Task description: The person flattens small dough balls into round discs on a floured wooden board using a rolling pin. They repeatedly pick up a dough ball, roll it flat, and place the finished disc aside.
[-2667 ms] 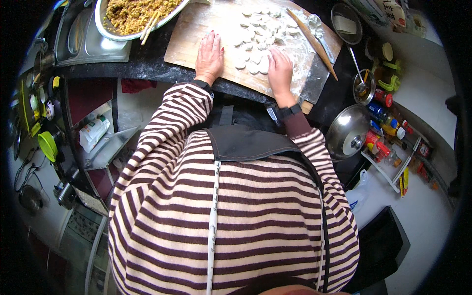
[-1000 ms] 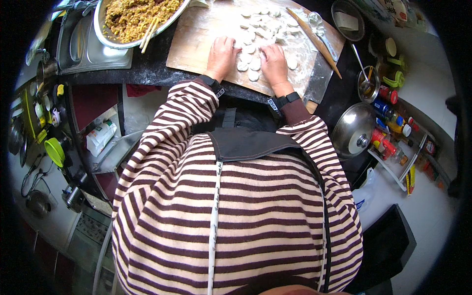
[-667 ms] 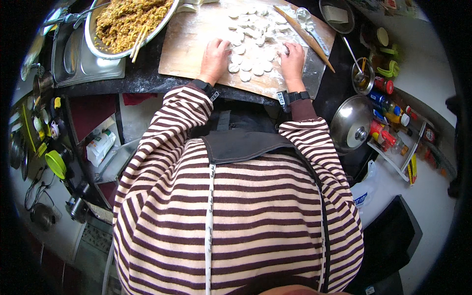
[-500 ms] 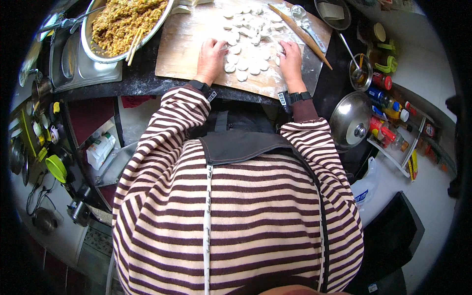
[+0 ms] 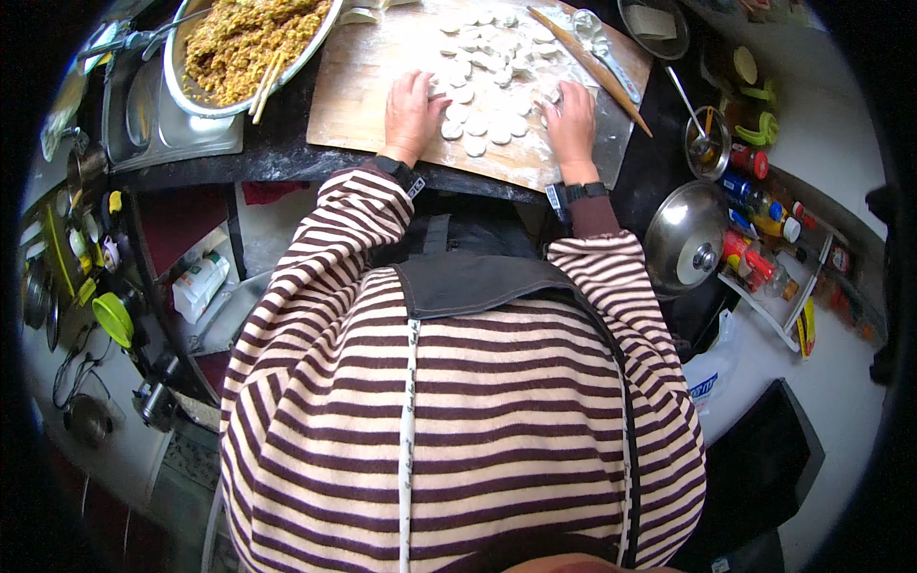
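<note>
Several small, round, floured dough pieces (image 5: 476, 125) lie spread over a wooden board (image 5: 349, 95). At the left edge of the group, my left hand (image 5: 411, 116) rests with its fingers stretched forward and its thumb apart. My right hand (image 5: 571, 126) is on the opposite side, fingers apart, its tips next to the dough pieces at the right edge. Neither hand visibly holds anything; the undersides of both are hidden. A wooden rolling pin (image 5: 592, 69) lies slanted across the board's right side, beside a floury spoon-like utensil (image 5: 621, 76) with a pale blue handle.
Left of the board, a large bowl (image 5: 170, 72) holds a brown-yellow minced filling with chopsticks (image 5: 267, 86) on it. A metal sink (image 5: 196, 134) lies below the bowl. To the right are a pan lid (image 5: 683, 234), a small metal bowl with a ladle (image 5: 705, 143), and several bottles (image 5: 759, 205).
The fingers of both hands have stretched out and spread more, around the same dough pieces. The whole view has shifted slightly.
</note>
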`<state>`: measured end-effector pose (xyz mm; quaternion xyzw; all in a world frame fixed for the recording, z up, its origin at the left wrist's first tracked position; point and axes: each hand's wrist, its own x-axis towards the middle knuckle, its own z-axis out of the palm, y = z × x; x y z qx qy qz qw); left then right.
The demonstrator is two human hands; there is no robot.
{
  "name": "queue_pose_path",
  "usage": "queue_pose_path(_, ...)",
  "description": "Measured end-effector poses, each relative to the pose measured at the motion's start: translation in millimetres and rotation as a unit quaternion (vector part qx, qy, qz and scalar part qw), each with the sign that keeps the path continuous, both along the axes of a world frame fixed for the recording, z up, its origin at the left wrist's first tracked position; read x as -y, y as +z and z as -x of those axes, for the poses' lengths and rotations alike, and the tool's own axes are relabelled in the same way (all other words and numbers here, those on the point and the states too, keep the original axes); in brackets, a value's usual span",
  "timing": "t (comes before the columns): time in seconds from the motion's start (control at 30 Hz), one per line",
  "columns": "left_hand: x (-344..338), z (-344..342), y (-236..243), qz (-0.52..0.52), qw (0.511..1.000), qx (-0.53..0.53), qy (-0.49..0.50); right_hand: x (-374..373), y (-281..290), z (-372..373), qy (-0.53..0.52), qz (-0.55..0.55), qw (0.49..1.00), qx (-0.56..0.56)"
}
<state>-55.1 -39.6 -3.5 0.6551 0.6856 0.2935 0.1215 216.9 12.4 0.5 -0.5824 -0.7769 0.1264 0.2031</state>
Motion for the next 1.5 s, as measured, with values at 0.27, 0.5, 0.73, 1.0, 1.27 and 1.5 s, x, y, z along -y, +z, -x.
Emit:
queue_pose_path(0.27, 24.5, 5.4, -11.7, 0.039, 0.987, -0.067, -0.139, 25.1, -12.7, 20.6, 0.040, 0.049, 0.988, 0.139)
queue_pose_path(0.5, 7.6, 3.5, -5.5, 0.091, 0.989, 0.112, -0.044, 26.4, 17.6, 26.9, -0.030, 0.066, 0.991, -0.112)
queue_pose_path(0.73, -35.1, -26.2, 10.0, 0.033, 0.999, -0.015, 0.002, -6.1, 8.3, 87.8, -0.011, -0.004, 1.000, -0.029)
queue_pose_path(1.0, -37.3, -3.9, -1.4, 0.040, 0.999, 0.016, 0.013, -10.8, -3.1, 32.5, -0.049, 0.029, 0.994, -0.094)
queue_pose_path(1.27, -36.5, -6.5, -5.5, 0.002, 0.999, 0.054, -0.006, -14.2, -21.5, 23.2, -0.057, -0.014, 0.990, -0.128)
queue_pose_path(1.5, -28.8, -3.8, 1.5, 0.022, 0.999, 0.036, -0.026, -3.0, -10.2, 18.0, -0.028, 0.010, 0.994, -0.105)
